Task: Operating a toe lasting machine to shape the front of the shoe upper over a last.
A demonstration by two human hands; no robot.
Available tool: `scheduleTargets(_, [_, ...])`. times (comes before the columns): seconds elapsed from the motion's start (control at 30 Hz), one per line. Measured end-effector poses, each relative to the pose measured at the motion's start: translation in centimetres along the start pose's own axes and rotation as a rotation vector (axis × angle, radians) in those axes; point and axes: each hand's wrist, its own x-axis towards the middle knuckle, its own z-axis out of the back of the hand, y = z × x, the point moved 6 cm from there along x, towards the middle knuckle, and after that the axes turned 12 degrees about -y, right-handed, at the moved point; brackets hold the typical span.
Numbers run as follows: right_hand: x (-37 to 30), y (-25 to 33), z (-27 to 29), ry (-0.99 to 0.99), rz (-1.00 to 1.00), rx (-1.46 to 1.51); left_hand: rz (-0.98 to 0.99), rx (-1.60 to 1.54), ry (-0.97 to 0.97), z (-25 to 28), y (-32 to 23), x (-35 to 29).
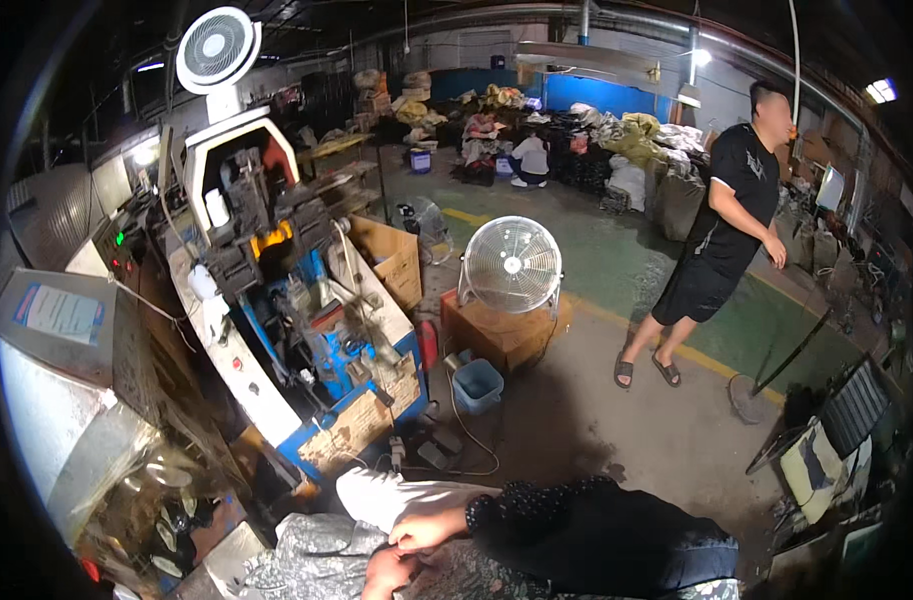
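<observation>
My right hand [429,529] reaches in from the right, out of a black sleeve with small light dots. Its fingers are curled closed, and whatever they hold, if anything, is hidden. Just below it lies my left hand [387,572], close against the right one. The left fingers are mostly hidden, so their state does not show. Both hands rest over grey patterned cloth [312,555] and darker floral cloth [467,568] at the lower edge. A brightly lit white cloth [402,497] spreads just beyond them.
A machine with a blue and white frame [262,395] stands ahead to the left. A floor fan [513,264] sits on a brown box [509,340], near a blue-grey bucket [477,386]. Another person [739,210] stands right. A chair [827,460] is at right; sacks [637,150] are piled behind.
</observation>
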Motion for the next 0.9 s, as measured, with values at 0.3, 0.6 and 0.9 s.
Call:
scheduleTargets(0.3, [-2.4, 7.3, 9.0, -0.654, 0.173, -0.494, 0.125, -0.465, -0.063, 0.0, 0.1, 0.1])
scheduleTargets(0.6, [0.1, 6.8, 7.5, -0.398, 0.048, -0.518, 0.075, -0.301, -0.003, 0.2, 0.9, 2.8])
scheduleTargets(0.9, [-0.5, 4.7, 8.5, -0.529, 0.056, -0.48, 0.172, -0.534, 0.114, -1.0, 2.9, 3.9])
